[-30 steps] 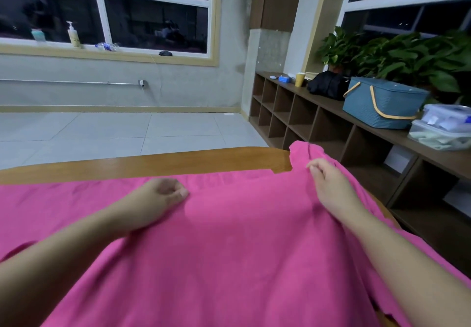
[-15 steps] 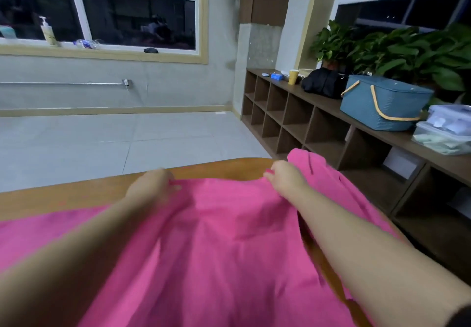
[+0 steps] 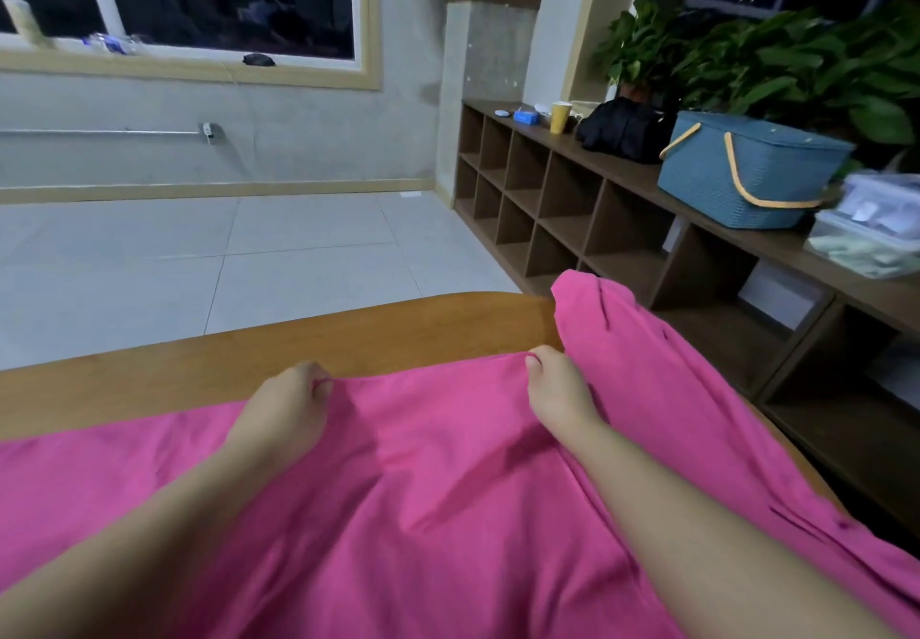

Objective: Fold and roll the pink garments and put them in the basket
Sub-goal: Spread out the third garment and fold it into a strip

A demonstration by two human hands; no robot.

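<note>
Reaching forward from the bottom of the frame, both bare forearms are stretched over the garment (image 3: 423,514), which is spread across the table (image 3: 249,354) in the lower half of the picture. The left hand (image 3: 286,409) is seen at lower centre with its fingers curled under, and the far edge of the pink cloth is pinched there. The right hand (image 3: 557,389) is placed just to its right, knuckles up, and the same edge is gripped between thumb and fingers. The cloth between the two hands is drawn up into soft folds. At centre right a further part of the garment is draped over the table corner and hangs down the side.

The fingertips of both hands are tucked into the cloth and cannot be made out. The elbows are cut off by the lower frame edge, as is the near part of the garment. The basket (image 3: 747,175), blue with yellow handles, is set on the shelf (image 3: 622,175) at the upper right, well apart from the hands; its inside is hidden. The boxes (image 3: 871,235) at the right edge are blurred and partly cut off.
</note>
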